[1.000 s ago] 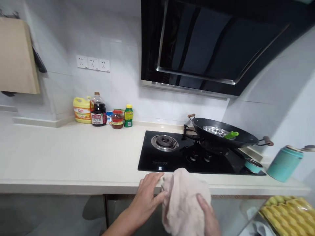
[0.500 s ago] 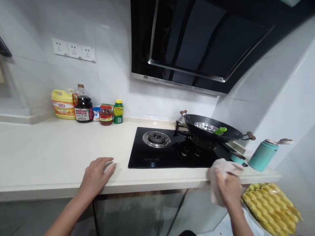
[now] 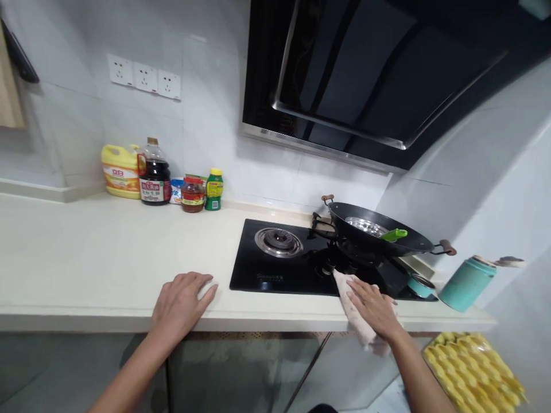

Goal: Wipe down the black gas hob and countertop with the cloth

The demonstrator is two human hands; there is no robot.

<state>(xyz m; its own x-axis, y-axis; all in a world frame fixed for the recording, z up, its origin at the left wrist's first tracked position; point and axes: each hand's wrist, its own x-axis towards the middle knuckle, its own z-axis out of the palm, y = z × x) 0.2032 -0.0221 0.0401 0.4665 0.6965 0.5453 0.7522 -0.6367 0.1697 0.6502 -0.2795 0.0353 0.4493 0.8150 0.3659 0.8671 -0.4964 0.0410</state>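
My right hand [image 3: 372,307] presses a pale cloth [image 3: 355,312] down at the front edge of the black gas stove [image 3: 267,282], fingers laid across it. Part of the cloth hangs over the counter edge, and the palm hides some of it. Left of the stove, my left hand [image 3: 183,301] rests on the white countertop [image 3: 107,258], holding nothing, thumb apart from the fingers. A black wok [image 3: 400,244] stands on the right burner, with a metal strainer-like piece [image 3: 365,226] and a green handle [image 3: 394,235] in it.
Right of the stove are a small turquoise cup [image 3: 420,285] and a tilted turquoise canister [image 3: 467,284]. Yellow egg trays [image 3: 473,367] sit below. Along the wall stand a yellow jug [image 3: 121,172], a soy sauce bottle [image 3: 155,175] and jars. A range hood [image 3: 344,74] hangs above.
My right hand has moved left with the cloth, from the stove's right front corner, and now lies flatter over it. The view has shifted slightly; my left hand stays on the counter.
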